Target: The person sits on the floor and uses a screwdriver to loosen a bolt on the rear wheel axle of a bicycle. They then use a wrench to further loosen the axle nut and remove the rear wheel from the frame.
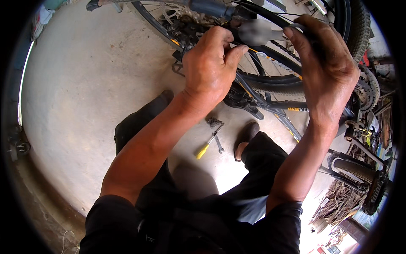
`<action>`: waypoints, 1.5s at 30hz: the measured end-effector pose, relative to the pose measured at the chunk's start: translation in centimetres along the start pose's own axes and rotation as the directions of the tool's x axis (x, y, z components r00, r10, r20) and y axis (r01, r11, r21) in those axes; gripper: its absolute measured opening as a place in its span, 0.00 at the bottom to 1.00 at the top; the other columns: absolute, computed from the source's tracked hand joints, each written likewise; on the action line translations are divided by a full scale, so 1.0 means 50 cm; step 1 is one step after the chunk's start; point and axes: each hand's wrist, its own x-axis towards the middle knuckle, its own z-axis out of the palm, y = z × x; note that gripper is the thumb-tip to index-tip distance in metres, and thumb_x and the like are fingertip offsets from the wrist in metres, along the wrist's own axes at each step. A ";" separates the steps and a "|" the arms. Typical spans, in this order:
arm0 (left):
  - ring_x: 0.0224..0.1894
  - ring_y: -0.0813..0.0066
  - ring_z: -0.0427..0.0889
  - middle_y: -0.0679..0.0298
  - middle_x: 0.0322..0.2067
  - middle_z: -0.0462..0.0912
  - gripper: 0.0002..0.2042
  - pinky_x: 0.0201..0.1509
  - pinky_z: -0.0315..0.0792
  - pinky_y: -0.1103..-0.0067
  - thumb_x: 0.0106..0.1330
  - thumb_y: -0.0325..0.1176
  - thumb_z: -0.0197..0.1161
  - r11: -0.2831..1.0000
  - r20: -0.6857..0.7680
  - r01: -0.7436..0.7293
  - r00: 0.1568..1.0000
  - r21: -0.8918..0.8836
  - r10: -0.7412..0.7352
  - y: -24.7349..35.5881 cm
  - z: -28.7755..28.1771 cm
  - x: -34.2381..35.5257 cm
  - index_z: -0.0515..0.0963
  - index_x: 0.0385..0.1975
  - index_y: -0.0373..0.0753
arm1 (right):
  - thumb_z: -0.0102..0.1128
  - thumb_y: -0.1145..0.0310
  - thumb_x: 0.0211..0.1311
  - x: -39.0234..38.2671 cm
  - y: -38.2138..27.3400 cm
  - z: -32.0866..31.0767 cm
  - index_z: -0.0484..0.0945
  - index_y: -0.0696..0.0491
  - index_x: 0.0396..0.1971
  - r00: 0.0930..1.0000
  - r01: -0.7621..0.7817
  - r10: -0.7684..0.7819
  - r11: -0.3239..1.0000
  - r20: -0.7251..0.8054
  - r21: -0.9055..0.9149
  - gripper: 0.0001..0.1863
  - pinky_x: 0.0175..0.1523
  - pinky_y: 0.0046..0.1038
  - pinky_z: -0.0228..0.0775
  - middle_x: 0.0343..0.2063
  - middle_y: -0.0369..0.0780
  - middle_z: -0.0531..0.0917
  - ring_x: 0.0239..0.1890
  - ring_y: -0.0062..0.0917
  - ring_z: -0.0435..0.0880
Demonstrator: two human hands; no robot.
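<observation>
An upturned bicycle with a dark frame [277,105] fills the upper right, its black saddle [241,100] low near the floor. By the rear gear parts my left hand [211,61] is closed, thumb pressed toward the curled fingers; whatever it grips is hidden. My right hand [327,61], over the wheel, pinches the thin end of a grey tool [255,32] between thumb and fingers. The tool's rounded head is smeared by motion, so its kind is unclear, and it lies just right of my left hand. Black wheel rim and spokes pass behind both hands.
On the floor between my feet lie a yellow-handled screwdriver [203,151], a wrench [219,145] and a small dark heap [214,122]. A chainring [368,89] stands right of my right hand. Farther right are a tyre [354,170], a pedal [376,192] and piled sticks [338,203].
</observation>
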 end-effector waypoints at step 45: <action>0.25 0.74 0.82 0.57 0.26 0.84 0.04 0.33 0.76 0.78 0.66 0.23 0.68 0.994 0.033 -0.108 0.994 0.010 0.108 0.023 0.014 0.015 0.80 0.36 0.33 | 0.74 0.66 0.63 -0.007 0.005 -0.014 0.86 0.59 0.38 0.961 -0.262 0.255 0.963 0.108 0.060 0.12 0.36 0.19 0.69 0.23 0.34 0.82 0.29 0.11 0.74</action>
